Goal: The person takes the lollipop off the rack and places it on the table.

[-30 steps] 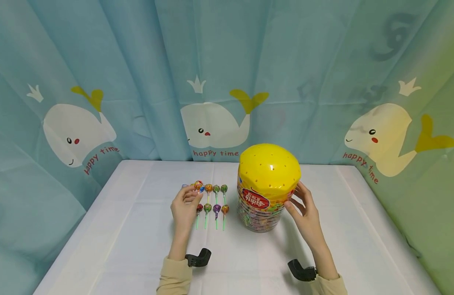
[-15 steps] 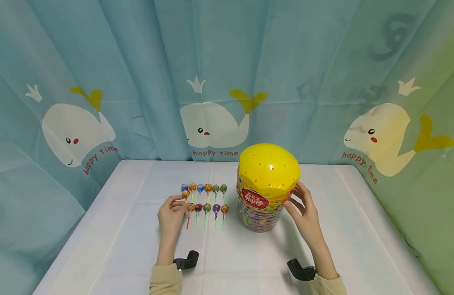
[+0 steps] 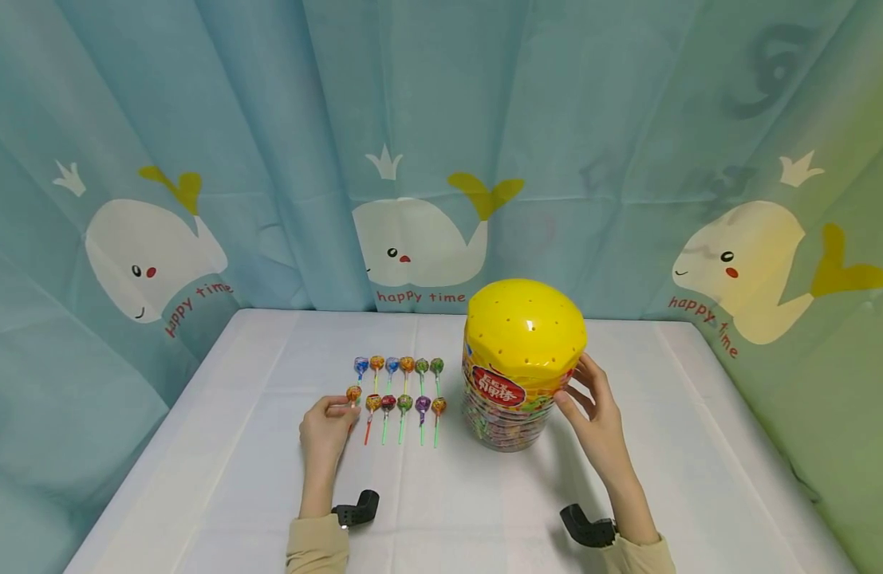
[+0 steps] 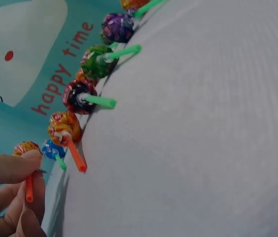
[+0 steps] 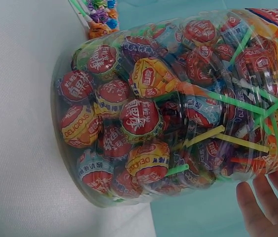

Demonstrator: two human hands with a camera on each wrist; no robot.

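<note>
My left hand (image 3: 326, 430) pinches an orange-wrapped lollipop (image 3: 353, 394) at the left end of the front row of lollipops. In the left wrist view, thumb and fingers hold its red-orange stick (image 4: 29, 190) just below the wrapped head. Beside it lies another orange lollipop (image 4: 65, 129) with a similar stick. My right hand (image 3: 592, 414) rests against the right side of a clear jar (image 3: 502, 426) with a yellow lid (image 3: 526, 327). Its fairly straight fingers (image 5: 264, 207) touch the jar near the label. Many wrapped lollipops fill the jar.
A back row of several lollipops, including a blue one (image 3: 361, 365) at its left end, lies behind the front row. The white table (image 3: 218, 478) meets a blue-green whale-print curtain (image 3: 283, 239) at the back.
My left hand has moved left and nearer with the pinched lollipop, from over the back row to the front row's left end. My right hand and the jar stay in place.
</note>
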